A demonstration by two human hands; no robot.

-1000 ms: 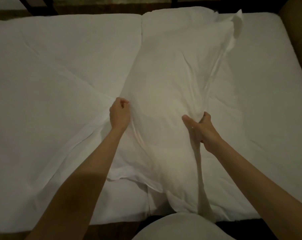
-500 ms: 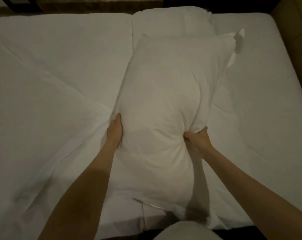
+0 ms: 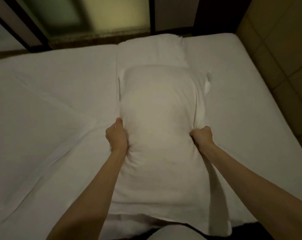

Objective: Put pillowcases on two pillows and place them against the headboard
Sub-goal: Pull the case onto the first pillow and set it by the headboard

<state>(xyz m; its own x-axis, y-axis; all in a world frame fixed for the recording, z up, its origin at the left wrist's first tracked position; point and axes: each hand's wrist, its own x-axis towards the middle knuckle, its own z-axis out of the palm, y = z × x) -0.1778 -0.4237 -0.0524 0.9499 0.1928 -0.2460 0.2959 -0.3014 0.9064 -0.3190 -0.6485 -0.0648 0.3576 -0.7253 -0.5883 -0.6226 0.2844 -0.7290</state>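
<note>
While it lies long-ways in the middle of the frame, the big white soft pillow in its white cloth pillowcase (image 3: 161, 129) is squeezed from both sides. The left hand (image 3: 117, 135) is clenched on the case at the pillow's left edge. The right hand (image 3: 201, 135) is a tight fist full of cloth at the right edge. Behind it, near the top middle, a second white pillow (image 3: 152, 49) lies flat. Both sit on the wide white bed sheet (image 3: 51, 110). A tan padded headboard (image 3: 276, 49) fills the upper right.
</note>
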